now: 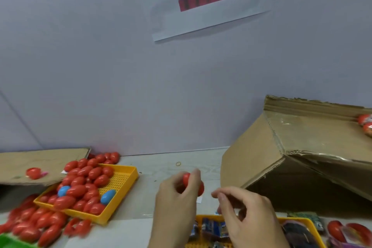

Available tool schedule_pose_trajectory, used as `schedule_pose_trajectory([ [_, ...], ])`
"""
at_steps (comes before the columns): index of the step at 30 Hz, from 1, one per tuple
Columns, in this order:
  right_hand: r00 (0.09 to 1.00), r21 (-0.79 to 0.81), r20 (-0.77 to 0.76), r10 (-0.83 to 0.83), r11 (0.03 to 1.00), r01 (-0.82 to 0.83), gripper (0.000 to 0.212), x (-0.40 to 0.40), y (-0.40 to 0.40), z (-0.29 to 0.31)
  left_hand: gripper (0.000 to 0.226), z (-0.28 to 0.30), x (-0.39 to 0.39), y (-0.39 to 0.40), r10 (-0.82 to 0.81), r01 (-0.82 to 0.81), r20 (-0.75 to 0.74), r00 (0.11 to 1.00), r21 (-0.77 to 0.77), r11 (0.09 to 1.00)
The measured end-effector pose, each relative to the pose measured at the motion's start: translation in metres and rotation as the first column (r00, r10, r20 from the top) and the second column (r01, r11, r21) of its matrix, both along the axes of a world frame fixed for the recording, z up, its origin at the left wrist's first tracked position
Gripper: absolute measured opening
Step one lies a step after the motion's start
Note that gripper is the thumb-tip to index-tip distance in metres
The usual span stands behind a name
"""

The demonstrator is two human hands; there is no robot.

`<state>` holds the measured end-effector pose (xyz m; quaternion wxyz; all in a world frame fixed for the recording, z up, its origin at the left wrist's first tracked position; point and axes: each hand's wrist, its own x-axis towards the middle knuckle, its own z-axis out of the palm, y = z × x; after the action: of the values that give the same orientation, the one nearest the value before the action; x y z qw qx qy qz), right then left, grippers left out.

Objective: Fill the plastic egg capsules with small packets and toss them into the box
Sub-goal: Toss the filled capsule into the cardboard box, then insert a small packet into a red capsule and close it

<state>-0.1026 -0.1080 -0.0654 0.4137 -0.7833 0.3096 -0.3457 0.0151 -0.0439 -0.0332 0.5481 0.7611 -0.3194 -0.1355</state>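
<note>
Hands meet at centre bottom: left hand (177, 193) grips a red egg (187, 179), fingers curled round it; right hand (241, 207) sits just beside at three o'clock, fingers curled, thumb and forefinger pinched, though whether they hold anything I cannot tell. Cardboard box (281, 157) lies tipped at two o'clock, its near edge close. Yellow tray (128, 175) of eggs sits at nine o'clock, and the packet tray (298, 221) lies under the right wrist. Bare table (161, 165) runs at twelve o'clock.

white paper sign (211, 2) on the wall, large black characters "套膜", red blurred strip beneath, unreadable
</note>
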Motion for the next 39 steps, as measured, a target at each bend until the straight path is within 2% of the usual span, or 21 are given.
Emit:
schedule_pose_trajectory([
  [3,1.0,-0.015,-0.022,0.002,1.0,-0.002,0.025,0.0,0.0,0.0,0.045,-0.014,-0.007,-0.002,0.059,-0.077,-0.212,0.975,-0.076,0.994],
  [9,0.991,-0.054,-0.128,0.043,0.997,-0.05,0.027,0.0,-0.004,-0.004,0.05,-0.028,0.011,0.007,0.055,-0.129,-0.36,0.931,-0.185,0.974],
  [12,0.965,-0.139,-0.253,0.074,0.984,-0.112,0.025,0.001,-0.004,-0.008,0.05,-0.031,0.017,0.01,-0.093,-0.144,-0.586,0.805,-0.344,0.928],
  [13,0.954,-0.167,-0.29,0.075,0.978,-0.128,0.023,0.001,-0.004,-0.009,0.046,-0.031,0.018,0.012,-0.142,-0.145,-0.617,0.774,-0.391,0.909],
  [15,0.94,-0.197,-0.331,0.077,0.969,-0.149,0.02,0.0,-0.003,-0.01,0.042,-0.031,0.018,0.014,-0.191,-0.115,-0.599,0.778,-0.434,0.894],
  [18,0.928,-0.183,-0.353,0.119,0.964,-0.193,0.014,-0.005,-0.001,-0.005,0.031,-0.033,0.016,0.015,-0.208,-0.069,-0.592,0.778,-0.41,0.909],
  [21,0.886,-0.059,-0.409,0.218,0.963,-0.263,0.013,-0.009,0.006,0.004,0.018,-0.035,0.015,0.015,-0.188,-0.085,-0.669,0.719,-0.354,0.932],
  [24,0.806,-0.026,-0.518,0.287,0.936,-0.35,0.016,-0.009,0.008,0.007,0.003,-0.035,0.014,0.014,-0.199,-0.14,-0.728,0.657,-0.376,0.916],
  [27,0.76,0.006,-0.573,0.308,0.928,-0.371,0.016,-0.007,0.008,0.006,0.004,-0.035,0.013,0.015,-0.184,-0.119,-0.665,0.724,-0.382,0.916],
  [32,0.764,0.032,-0.576,0.291,0.942,-0.335,0.013,-0.008,0.008,0.004,0.009,-0.036,0.011,0.017,-0.171,-0.061,-0.543,0.822,-0.381,0.922],
  [36,0.756,0.004,-0.603,0.255,0.949,-0.316,0.012,-0.008,0.008,0.001,0.01,-0.036,0.01,0.018,-0.16,-0.046,-0.492,0.856,-0.381,0.924],
  [39,0.734,0.009,-0.628,0.259,0.945,-0.326,0.023,-0.007,0.008,0.004,0.009,-0.037,0.009,0.017,-0.162,-0.041,-0.486,0.859,-0.38,0.924],
])
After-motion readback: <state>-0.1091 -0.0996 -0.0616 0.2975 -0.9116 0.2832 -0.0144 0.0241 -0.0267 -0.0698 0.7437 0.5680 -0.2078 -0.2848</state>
